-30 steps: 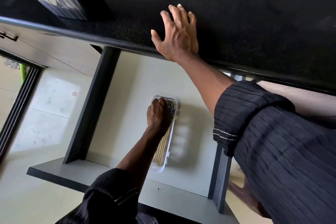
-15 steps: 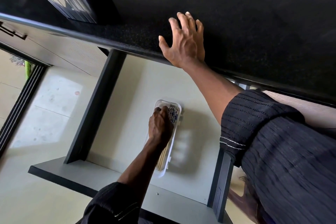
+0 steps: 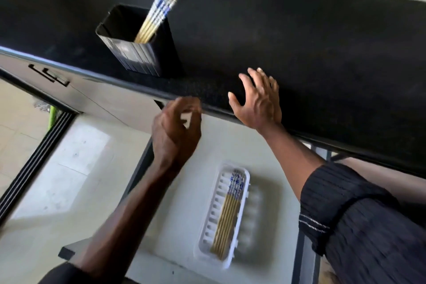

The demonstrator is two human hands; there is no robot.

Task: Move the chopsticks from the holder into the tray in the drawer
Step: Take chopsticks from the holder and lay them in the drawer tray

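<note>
A black square holder (image 3: 140, 53) stands on the dark counter with several bamboo chopsticks (image 3: 156, 11) leaning in it, blue-and-white tops up. In the open drawer lies a white slotted tray (image 3: 221, 214) holding several more chopsticks (image 3: 228, 212) side by side. My left hand (image 3: 176, 132) hovers above the drawer's left side, below the counter edge, fingers loosely curled and holding nothing. My right hand (image 3: 258, 101) lies flat on the counter edge with fingers spread.
The counter (image 3: 299, 41) is black and runs across the top. The drawer (image 3: 184, 191) has a pale floor and dark side walls. A closed drawer front with a handle (image 3: 49, 75) is at the left. Tiled floor lies lower left.
My left hand has let go of the chopsticks in the tray and risen toward the counter edge. The view has tilted up, bringing the holder fully into sight. My right hand stays on the counter.
</note>
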